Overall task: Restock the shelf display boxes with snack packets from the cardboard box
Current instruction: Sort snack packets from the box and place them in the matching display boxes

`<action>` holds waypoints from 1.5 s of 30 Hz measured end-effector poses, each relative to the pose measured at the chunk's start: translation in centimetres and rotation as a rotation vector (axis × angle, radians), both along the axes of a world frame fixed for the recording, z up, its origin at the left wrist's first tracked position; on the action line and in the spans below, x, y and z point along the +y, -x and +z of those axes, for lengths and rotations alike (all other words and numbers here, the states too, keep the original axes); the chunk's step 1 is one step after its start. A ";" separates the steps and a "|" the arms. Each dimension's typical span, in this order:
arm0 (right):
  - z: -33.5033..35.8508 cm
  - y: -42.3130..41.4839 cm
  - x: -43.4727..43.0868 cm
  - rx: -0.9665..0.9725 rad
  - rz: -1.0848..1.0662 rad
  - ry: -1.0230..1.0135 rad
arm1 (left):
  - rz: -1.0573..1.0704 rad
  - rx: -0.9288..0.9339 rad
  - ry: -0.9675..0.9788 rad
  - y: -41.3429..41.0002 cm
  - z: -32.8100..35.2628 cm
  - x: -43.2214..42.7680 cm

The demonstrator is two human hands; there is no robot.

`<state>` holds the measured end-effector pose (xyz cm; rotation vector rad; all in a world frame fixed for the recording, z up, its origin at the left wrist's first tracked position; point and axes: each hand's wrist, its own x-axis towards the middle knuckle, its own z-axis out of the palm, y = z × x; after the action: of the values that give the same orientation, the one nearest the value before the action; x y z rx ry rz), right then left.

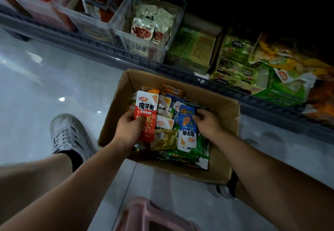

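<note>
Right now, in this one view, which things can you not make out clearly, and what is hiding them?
All in the head view.
1. Lower packets in the cardboard box: covered by the top packets, the left hand and the right hand.
2. Shelf space at top right: too dark.
3. Pink object: cut off by the bottom edge.
4. Print on the green display boxes: blurred.

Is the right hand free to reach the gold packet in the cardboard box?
Probably not yet: the right hand pinches a blue packet, though the gold packet lies exposed just beside it.
</note>
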<state>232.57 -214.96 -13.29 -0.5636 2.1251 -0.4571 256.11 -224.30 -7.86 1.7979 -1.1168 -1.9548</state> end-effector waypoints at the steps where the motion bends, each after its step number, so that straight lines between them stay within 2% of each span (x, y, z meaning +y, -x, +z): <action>1: -0.7 0.1 -0.3 -0.025 0.001 0.004 | 0.002 0.002 -0.012 0.0 -0.1 0.0; 12: -1.2 0.0 -1.2 -0.086 0.143 -0.066 | -0.028 -0.013 -0.065 0.2 -1.1 0.0; 17: 0.7 -0.1 -0.9 -0.114 0.199 -0.017 | -0.025 0.000 -0.064 0.1 -0.9 0.0; 28: 6.5 -0.6 -0.6 -0.129 -0.017 0.278 | -0.004 0.048 -0.085 0.1 0.3 0.1; 32: 7.0 -1.0 -0.3 0.107 0.005 0.316 | -0.018 0.073 -0.076 0.2 0.5 0.4; 35: 7.3 -1.1 -0.2 0.182 -0.024 0.360 | -0.023 0.075 -0.075 0.2 0.6 0.5; 37: 7.6 -1.2 -0.5 0.132 -0.106 0.382 | -0.016 0.080 -0.077 0.1 0.5 0.4; 41: 8.3 -1.0 -1.4 -0.089 -0.265 0.445 | -0.002 0.100 -0.074 -0.1 0.3 0.2; 45: 9.5 -1.2 -2.3 -0.079 -0.311 0.581 | 0.010 0.122 -0.065 0.0 0.3 0.0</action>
<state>233.77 -217.29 -3.78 -0.5177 1.9998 -1.2732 256.06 -224.31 -7.57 1.6866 -1.0155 -2.0861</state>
